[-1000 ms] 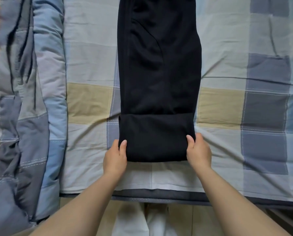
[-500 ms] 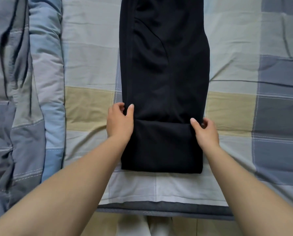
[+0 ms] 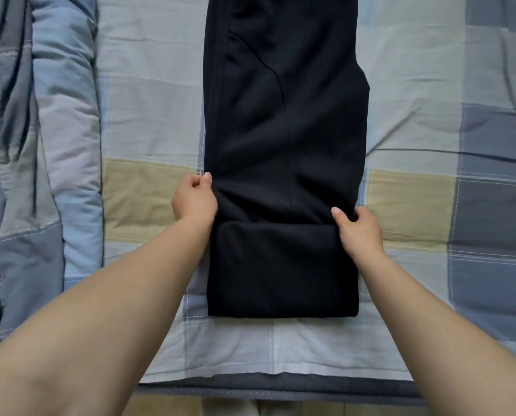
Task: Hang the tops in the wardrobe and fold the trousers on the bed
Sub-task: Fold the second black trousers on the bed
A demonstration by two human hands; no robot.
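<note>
Black trousers (image 3: 283, 115) lie lengthwise on the bed (image 3: 148, 121), legs together, running from the near edge to beyond the top of the view. Their near end is folded over into a thick flap (image 3: 280, 268). My left hand (image 3: 194, 199) pinches the trousers' left edge just past the flap, fingers curled. At the right end of the flap's far edge, my right hand (image 3: 359, 231) grips the cloth, thumb on top of the fabric.
A checked sheet in blue, grey and yellow covers the bed. A bunched blue-grey quilt (image 3: 37, 151) lies along the left side. The mattress's near edge (image 3: 274, 385) runs across the bottom, with floor below it.
Both hands moved from the near corners of the folded flap up along its sides to its far edge and took hold of the fabric there. The view shifted closer.
</note>
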